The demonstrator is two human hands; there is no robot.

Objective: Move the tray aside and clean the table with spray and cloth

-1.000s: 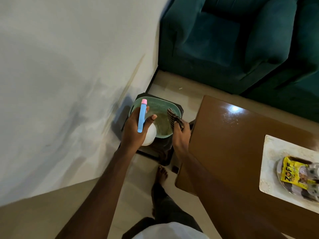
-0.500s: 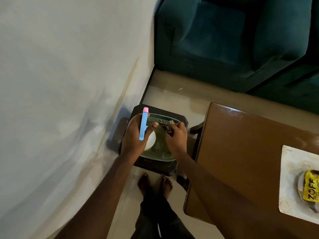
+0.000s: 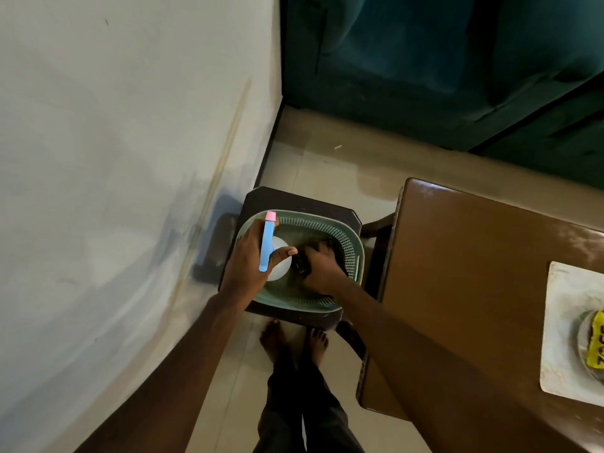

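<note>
Green mesh basket [image 3: 349, 253] logged on dark stool [image 3: 294, 199], directly beneath both hands. Head view, sole view.

Left hand [image 3: 248, 259]: wrapped round spray bottle [image 3: 279, 268], thumb laid across white body, blue trigger with pink tip pointing away from wrist. Held over basket's left rim.

Right hand [image 3: 323, 271]: down inside basket, just right of left hand, fingers curled over dark cloth [image 3: 301, 265]. Cloth mostly hidden under fingers, so grip judged closed on it.

Change against one second ago: cloth then held raised at basket's far rim. Half a second ago carried over basket's centre. Now pushed low into bowl. Spray bottle kept in same left-hand grip throughout.

Brown table [image 3: 457, 273] lying right of right forearm. Pale tray [image 3: 562, 289] well right of both hands, near table's far end, carrying plate with yellow packet [image 3: 596, 335].

Reading: downward travel of cloth suggests stowing supplies, wiping probably finished. Could equally be a regrip before lifting out. Not settled by these frames. Cannot tell whether tray already shifted.
</note>
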